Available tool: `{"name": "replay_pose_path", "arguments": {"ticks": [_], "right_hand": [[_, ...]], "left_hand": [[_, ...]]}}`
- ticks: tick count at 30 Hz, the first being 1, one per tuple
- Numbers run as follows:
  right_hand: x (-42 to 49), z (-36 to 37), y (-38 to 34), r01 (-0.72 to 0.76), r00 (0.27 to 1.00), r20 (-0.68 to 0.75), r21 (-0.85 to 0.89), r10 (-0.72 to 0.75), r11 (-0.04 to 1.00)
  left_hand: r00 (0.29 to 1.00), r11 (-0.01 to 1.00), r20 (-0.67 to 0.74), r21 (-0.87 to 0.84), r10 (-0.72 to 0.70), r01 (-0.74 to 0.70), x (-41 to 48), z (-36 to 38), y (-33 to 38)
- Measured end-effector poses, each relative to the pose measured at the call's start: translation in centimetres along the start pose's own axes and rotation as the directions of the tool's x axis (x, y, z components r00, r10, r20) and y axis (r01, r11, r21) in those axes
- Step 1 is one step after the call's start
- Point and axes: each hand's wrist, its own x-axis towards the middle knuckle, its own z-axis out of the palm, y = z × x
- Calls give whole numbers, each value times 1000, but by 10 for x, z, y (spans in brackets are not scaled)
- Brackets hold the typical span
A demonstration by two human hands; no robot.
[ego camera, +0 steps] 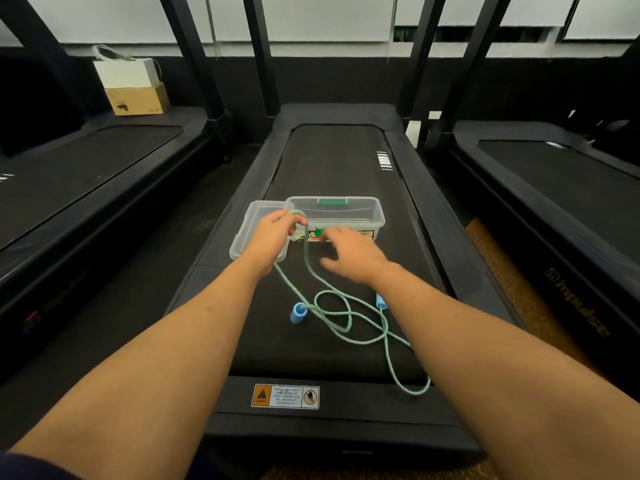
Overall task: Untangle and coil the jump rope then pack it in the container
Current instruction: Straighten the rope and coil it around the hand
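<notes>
A green jump rope (346,322) lies in loose loops on the black treadmill belt (339,168). Its two blue handles rest on the belt, one (299,313) at the left and one (381,301) half hidden under my right forearm. My left hand (273,237) grips a raised loop of the rope over the clear lid (244,233). Two strands hang from it down to the belt. My right hand (349,254) hovers with spread fingers in front of the clear container (377,216), holding nothing. The container stands open with a green latch at its far rim.
Treadmills stand at both sides, with dark gaps between them. A cardboard box (138,100) and a white bag (123,72) sit at the far left. A warning sticker (285,396) marks the near end of the deck. Black uprights rise behind the belt.
</notes>
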Motion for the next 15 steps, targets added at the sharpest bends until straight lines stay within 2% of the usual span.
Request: {"name": "replay_pose_path", "arguments": {"ticks": [1,3,5,7,10,13,15], "right_hand": [[2,0,-12,68,997,24,92,-71,993],[4,3,-38,131,975,158,164,-157,978],[3,10,-66,205,914,329,125,-235,971],[0,25,-87,309,832,490,-18,-261,951],[-16,64,-99,391,769,620,-260,-158,883],[-36,109,-93,314,754,656,-320,-31,894],[-39,123,-89,271,760,650,-306,-7,913]], "left_hand": [[1000,1000,-11,-17,2,-2,0,0,1],[1000,999,-10,-48,18,-19,2,1,2],[1000,999,-9,-54,6,-6,3,1,6],[1000,997,7,-74,0,0,5,2,8],[999,996,37,-83,-14,17,4,1,10],[998,995,45,-94,-33,37,2,0,2],[998,995,44,-84,-48,52,1,-3,-3]]}}
